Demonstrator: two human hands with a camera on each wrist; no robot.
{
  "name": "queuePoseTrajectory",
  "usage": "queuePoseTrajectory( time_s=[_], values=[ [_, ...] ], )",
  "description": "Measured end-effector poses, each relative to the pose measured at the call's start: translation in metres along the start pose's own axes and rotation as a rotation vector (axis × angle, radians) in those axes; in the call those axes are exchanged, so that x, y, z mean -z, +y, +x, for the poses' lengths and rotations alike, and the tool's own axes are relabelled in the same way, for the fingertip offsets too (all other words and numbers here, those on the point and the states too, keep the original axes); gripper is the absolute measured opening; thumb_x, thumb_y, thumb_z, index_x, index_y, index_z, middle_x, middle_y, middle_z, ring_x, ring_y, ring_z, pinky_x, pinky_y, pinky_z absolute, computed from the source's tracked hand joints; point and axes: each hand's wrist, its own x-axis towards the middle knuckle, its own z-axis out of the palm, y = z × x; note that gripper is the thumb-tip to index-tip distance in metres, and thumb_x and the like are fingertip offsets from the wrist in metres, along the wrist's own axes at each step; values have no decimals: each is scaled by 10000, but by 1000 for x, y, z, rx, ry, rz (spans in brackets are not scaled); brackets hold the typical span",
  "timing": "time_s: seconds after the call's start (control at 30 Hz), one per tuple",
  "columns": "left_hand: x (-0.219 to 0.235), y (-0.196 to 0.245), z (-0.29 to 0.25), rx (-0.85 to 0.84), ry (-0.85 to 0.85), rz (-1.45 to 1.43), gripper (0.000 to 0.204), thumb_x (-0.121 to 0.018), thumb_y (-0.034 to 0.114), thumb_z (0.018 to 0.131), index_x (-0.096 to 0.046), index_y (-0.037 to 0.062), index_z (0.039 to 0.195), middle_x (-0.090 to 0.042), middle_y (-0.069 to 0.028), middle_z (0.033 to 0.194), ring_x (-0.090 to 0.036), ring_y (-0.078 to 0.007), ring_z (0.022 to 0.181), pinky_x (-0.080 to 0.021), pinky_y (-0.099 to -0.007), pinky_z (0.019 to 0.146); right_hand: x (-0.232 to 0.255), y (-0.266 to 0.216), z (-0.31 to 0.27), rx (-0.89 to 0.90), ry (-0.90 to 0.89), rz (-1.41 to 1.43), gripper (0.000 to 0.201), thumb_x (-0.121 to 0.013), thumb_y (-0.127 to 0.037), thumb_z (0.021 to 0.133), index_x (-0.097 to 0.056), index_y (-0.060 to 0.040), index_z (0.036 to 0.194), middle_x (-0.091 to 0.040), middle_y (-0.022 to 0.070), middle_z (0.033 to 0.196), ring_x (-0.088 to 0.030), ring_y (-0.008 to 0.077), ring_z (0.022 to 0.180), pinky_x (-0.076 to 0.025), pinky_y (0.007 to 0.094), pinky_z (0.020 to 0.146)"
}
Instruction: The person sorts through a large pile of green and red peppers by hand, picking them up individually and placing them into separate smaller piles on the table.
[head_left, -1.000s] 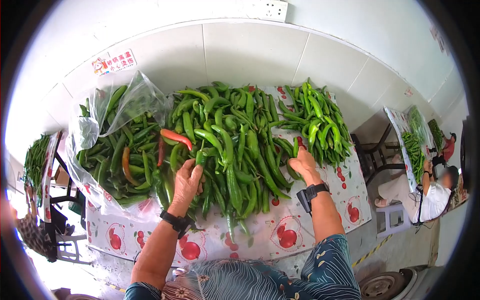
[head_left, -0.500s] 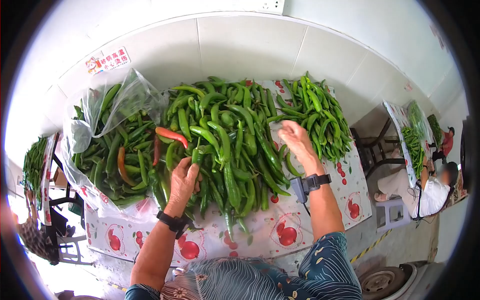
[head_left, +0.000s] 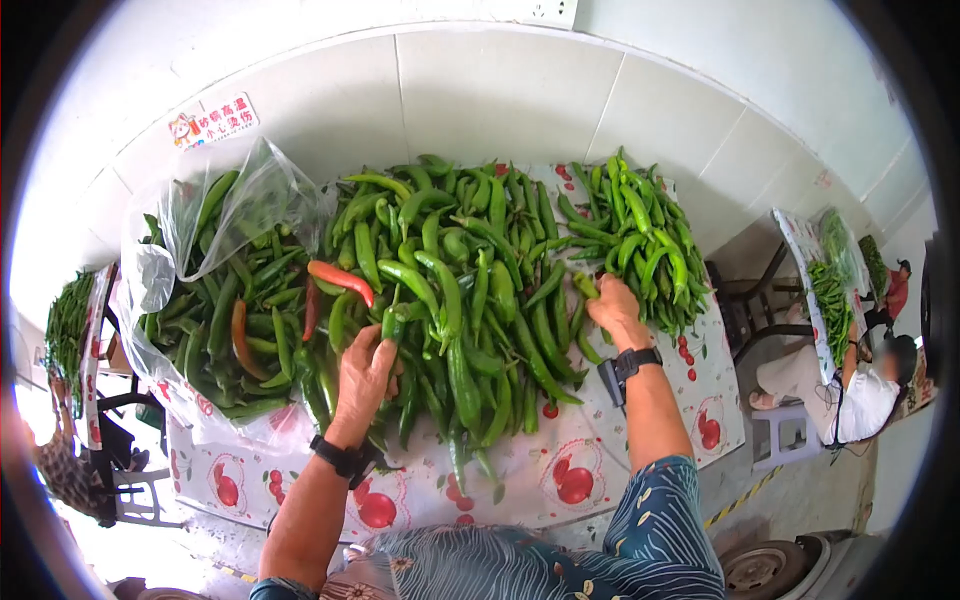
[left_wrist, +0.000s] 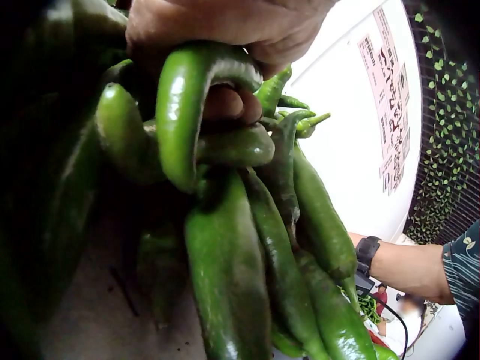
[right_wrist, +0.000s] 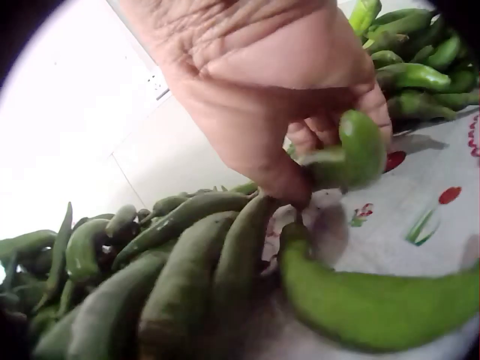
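Observation:
On the front left of the big middle heap of green peppers point(head_left: 463, 375), the left hand point(head_left: 365, 380) grips a green pepper point(head_left: 394, 322). The left wrist view shows this hand point(left_wrist: 225, 26) with a curved pepper point(left_wrist: 174, 112) held under its fingers. Between the middle heap and the right pile, the right hand point(head_left: 618, 312) has a short green pepper point(head_left: 585, 286) at its fingers. In the right wrist view, the hand point(right_wrist: 277, 97) holds that bent pepper point(right_wrist: 361, 154); its thumb is by the stem of a larger curved pepper point(right_wrist: 375, 307) lying on the cloth.
An open clear plastic bag point(head_left: 155, 275) of green and reddish peppers lies at left, with a red pepper point(head_left: 341, 279) at its edge. A pile of lighter green peppers point(head_left: 640, 230) is at the back right. A tiled wall point(head_left: 500, 95) stands behind the patterned tablecloth point(head_left: 520, 480).
The right hand moved up and away from the middle heap's right edge, then came back down slightly and took hold of a short pepper. The left hand has kept its grip in nearly the same place.

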Motion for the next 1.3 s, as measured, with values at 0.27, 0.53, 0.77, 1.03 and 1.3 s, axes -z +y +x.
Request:
queuePoseTrajectory(
  time_s=[0.27,0.53,0.77,1.03,1.3],
  values=[
    [1,-2,-1,30,1,11,340,-513,232,924,-513,-31,1140,-561,-55,646,-486,-93,427,-394,-230,397,39,-30,17,94,-237,946,468,-629,-213,849,-491,-26,1254,-589,138,1158,-564,225,1049,-457,326,880],
    [1,1,0,37,8,33,332,-515,217,919,-515,-30,1140,-570,-56,656,-491,-96,443,-398,-235,423,31,-22,58,263,73,-343,693,-645,-55,721,-368,-44,1356,-378,126,1410,-358,317,1297,-352,409,1033],
    [0,5,0,57,3,55,346,-503,250,912,-529,-16,1131,-566,-46,652,-492,-97,448,-401,-235,425,14,-38,91,283,-111,-346,814,-655,-43,723,-231,-114,1414,-281,107,1445,-276,315,1332,-347,424,1056],
    [2,5,2,117,1,12,350,-520,197,880,-515,-38,1138,-578,-52,654,-506,-98,465,-421,-238,445,55,-70,100,-35,-400,-289,994,-710,-127,706,-94,-242,1478,-219,18,1518,-218,240,1394,-307,459,1102],
    [3,5,2,91,-8,31,348,-512,174,876,-507,-50,1142,-587,-58,647,-507,-99,457,-422,-242,446,16,-36,93,362,-241,-506,851,-660,-73,723,-208,-133,1441,-453,142,1327,-448,325,1210,-441,432,959]
  ],
)
